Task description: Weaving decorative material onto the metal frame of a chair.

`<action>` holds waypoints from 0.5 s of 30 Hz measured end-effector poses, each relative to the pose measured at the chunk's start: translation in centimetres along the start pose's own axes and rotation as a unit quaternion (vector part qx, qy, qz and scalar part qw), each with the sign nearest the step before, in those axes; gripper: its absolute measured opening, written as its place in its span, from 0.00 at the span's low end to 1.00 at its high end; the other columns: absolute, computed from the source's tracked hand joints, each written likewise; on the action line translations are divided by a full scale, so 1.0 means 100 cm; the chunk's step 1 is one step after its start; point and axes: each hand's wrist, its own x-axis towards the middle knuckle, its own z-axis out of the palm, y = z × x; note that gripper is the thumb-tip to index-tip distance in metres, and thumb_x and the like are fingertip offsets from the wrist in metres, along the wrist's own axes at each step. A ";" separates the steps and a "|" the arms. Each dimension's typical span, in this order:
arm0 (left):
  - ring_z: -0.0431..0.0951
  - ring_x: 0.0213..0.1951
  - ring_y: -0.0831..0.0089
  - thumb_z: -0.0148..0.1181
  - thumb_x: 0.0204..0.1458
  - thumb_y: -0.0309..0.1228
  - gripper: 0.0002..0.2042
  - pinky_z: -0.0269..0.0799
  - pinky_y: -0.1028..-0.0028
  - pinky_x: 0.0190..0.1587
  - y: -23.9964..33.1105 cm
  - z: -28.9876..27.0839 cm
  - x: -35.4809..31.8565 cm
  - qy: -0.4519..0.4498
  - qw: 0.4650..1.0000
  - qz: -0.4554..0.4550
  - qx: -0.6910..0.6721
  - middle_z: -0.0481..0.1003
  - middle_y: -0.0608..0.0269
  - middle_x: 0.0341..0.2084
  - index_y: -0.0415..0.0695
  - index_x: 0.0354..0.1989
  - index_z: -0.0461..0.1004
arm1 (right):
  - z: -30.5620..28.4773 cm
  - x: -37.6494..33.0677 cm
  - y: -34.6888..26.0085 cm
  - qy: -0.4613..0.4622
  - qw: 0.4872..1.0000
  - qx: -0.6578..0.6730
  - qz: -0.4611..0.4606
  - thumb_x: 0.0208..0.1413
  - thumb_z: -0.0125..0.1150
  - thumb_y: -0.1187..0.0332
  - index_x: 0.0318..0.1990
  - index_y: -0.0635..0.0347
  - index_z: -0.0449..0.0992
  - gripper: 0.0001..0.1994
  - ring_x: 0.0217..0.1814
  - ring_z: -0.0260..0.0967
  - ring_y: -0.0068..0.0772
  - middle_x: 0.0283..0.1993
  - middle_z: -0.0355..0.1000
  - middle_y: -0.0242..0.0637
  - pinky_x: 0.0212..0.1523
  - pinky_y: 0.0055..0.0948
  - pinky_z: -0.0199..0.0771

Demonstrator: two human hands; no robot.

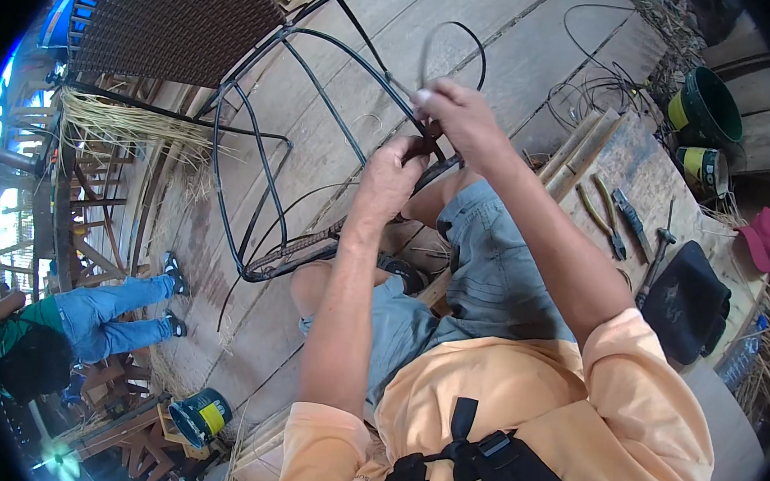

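A dark metal chair frame (pixel 331 123) lies across my lap, its near rail partly wrapped with brown strip (pixel 299 245). My left hand (pixel 388 182) is closed around the frame at a corner where the rails meet. Just above and to the right, my right hand (pixel 465 120) pinches a thin dark weaving strand (pixel 484 58), which loops up beyond the fingers and is blurred by motion. The exact spot where the strand meets the rail is hidden by my fingers. A dark woven panel (pixel 181 16) fills the far left part of the furniture.
At my right a wooden board (pixel 631 160) carries pliers (pixel 599 223), a cutter-like tool (pixel 632 221), a hammer (pixel 660 249) and a black cap (pixel 686 300). Coiled strands (pixel 595 94) and buckets (pixel 707 108) lie beyond. Another person (pixel 80 325) is at the left, near a bucket (pixel 199 416).
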 end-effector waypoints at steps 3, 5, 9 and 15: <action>0.77 0.40 0.60 0.53 0.50 0.27 0.12 0.70 0.71 0.43 -0.009 -0.003 -0.002 -0.022 0.999 0.031 -0.015 0.76 0.49 0.37 0.37 0.42 0.73 | 0.001 -0.021 -0.001 0.040 0.957 0.284 0.052 0.60 0.47 0.66 0.38 0.61 0.67 0.08 0.26 0.62 0.23 0.23 0.64 0.31 0.29 0.25 0.64; 0.76 0.40 0.58 0.53 0.49 0.27 0.12 0.70 0.69 0.43 -0.012 -0.003 -0.002 -0.006 0.999 0.030 0.028 0.75 0.48 0.39 0.38 0.42 0.73 | -0.004 -0.039 0.000 -0.003 0.907 0.420 0.039 0.60 0.47 0.67 0.37 0.60 0.64 0.06 0.17 0.52 0.20 0.17 0.55 0.25 0.24 0.23 0.58; 0.75 0.41 0.54 0.53 0.49 0.27 0.12 0.70 0.67 0.43 0.003 0.000 -0.009 0.023 0.987 0.063 0.147 0.74 0.45 0.39 0.38 0.42 0.73 | -0.002 -0.077 0.009 0.072 0.913 0.392 0.082 0.59 0.46 0.70 0.33 0.59 0.64 0.04 0.15 0.43 0.16 0.16 0.49 0.22 0.18 0.19 0.47; 0.78 0.33 0.54 0.52 0.51 0.30 0.13 0.71 0.65 0.35 0.003 0.001 -0.007 0.032 0.993 0.070 0.095 0.76 0.46 0.29 0.39 0.43 0.73 | -0.004 -0.082 0.017 0.083 0.916 0.383 0.085 0.59 0.46 0.69 0.35 0.60 0.66 0.05 0.13 0.41 0.15 0.15 0.49 0.21 0.16 0.20 0.44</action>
